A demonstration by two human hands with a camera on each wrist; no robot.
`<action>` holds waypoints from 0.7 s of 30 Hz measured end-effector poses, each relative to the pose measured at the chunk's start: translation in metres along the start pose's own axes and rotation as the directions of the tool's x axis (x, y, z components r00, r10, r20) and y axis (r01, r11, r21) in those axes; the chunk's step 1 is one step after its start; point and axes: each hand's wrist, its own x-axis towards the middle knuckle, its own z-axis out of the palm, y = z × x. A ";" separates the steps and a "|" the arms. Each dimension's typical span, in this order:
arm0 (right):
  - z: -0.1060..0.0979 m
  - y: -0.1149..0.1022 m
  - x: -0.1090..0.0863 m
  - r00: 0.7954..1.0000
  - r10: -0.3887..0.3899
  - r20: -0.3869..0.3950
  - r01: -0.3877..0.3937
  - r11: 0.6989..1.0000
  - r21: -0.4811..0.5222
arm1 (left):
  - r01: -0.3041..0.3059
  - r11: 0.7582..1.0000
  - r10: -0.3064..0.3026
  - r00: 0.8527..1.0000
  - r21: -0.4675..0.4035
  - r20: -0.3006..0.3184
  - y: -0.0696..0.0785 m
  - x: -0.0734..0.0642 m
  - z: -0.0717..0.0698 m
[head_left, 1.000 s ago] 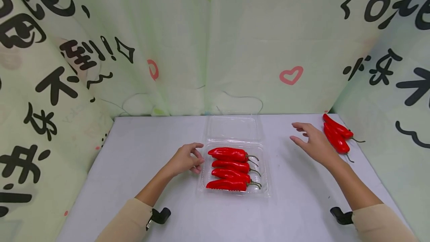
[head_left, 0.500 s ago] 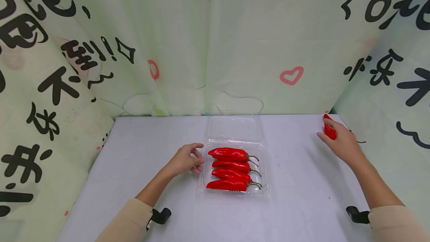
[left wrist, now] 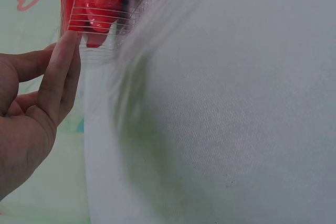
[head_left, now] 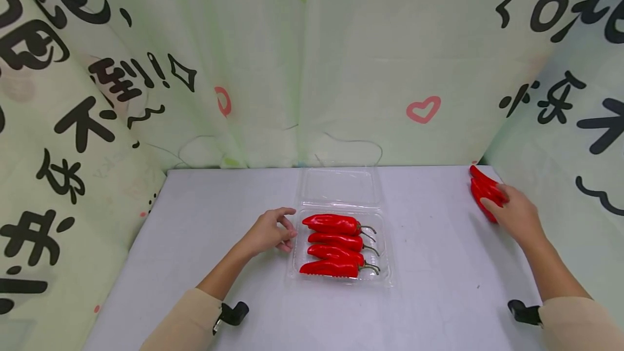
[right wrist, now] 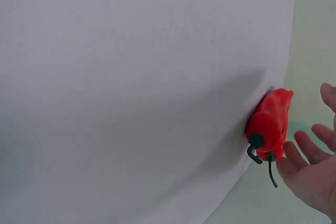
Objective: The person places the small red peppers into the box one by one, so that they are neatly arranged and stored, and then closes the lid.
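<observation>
In the head view, a clear plastic clamshell box (head_left: 341, 280) lies with its lid (head_left: 339, 186) folded back. Several red chili peppers (head_left: 336, 253) with green stems lie side by side in it. My left hand (head_left: 270, 230) is at the box's left edge, its fingertips (left wrist: 68, 40) against the ribbed wall in the left wrist view. Far right, two more red chili peppers (head_left: 480, 191) lie together on the table. My right hand (head_left: 519, 215) reaches over their stem ends, partly covering them. The right wrist view shows its fingers spread beside these peppers (right wrist: 268, 121), not curled round either.
A white-covered table (head_left: 429, 286) carries everything. Pale green curtain sheets (head_left: 356, 69) with dark writing stand behind it and along both sides. The loose peppers lie close to the right table edge.
My right hand has moved right to the two loose peppers, passed over them, and drawn back toward their stem ends. The left hand and the box have stayed put.
</observation>
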 end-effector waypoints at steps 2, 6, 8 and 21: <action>0.001 0.004 0.000 1.000 0.029 0.007 -0.029 1.000 -0.004 | 0.000 1.000 0.000 1.000 0.001 -0.003 0.000 0.000 0.000; 0.002 0.008 0.000 0.997 0.073 0.018 -0.073 0.997 -0.011 | 0.002 1.000 -0.002 1.000 -0.001 -0.008 -0.001 0.001 0.001; 0.003 0.009 0.000 0.995 0.094 0.020 -0.093 0.996 -0.010 | 0.004 1.000 -0.004 1.000 -0.001 -0.011 -0.001 0.001 0.001; 0.015 0.021 0.005 0.984 0.166 0.058 -0.164 0.986 -0.031 | 0.011 1.000 -0.011 1.000 -0.013 -0.020 -0.002 -0.001 0.002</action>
